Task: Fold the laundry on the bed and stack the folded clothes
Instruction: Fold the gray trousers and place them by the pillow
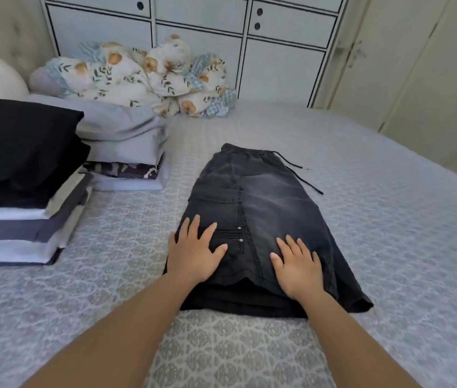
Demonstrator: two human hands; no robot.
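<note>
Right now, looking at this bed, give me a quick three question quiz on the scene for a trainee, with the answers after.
1. True or false: both hands lie flat on the dark shorts.
2. Which end of the shorts does the drawstring lie at: A, the far end; B, the near end under the hands?
3. On which side of the person do the folded stacks sit?

Key
1. True: left hand and right hand press it, fingers straight.
2. A.
3. The left: the near stack and the far stack.
</note>
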